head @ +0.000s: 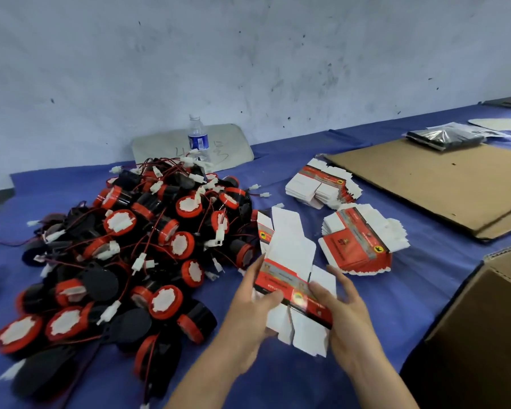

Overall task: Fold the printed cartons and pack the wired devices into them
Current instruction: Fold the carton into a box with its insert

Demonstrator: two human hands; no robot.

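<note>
Blue-covered bench (425, 261), heap of wired devices (136, 249) at left. Flat printed carton (289, 278) raised just right of heap, between both hands; long axis running away from body, white flaps at far and near ends. Palms inward: left grip (248, 314) pinching left edge, right grip (348, 314) clasping right edge, equally near

Table (410, 290) under a blue cloth. 9 o'clock: big pile of red-and-black wired devices (124, 261), wires tangled. 12 o'clock: water bottle (198, 140) upright, grey board (160, 146) behind it against the wall. 2 o'clock: flat cartons fanned in a far stack (322, 187) and a near stack (363, 246). Beyond them, a cardboard sheet (440, 187) with bagged black packs (446, 138) at its far end. 4 o'clock: cardboard box (484, 320), base hidden.
</note>
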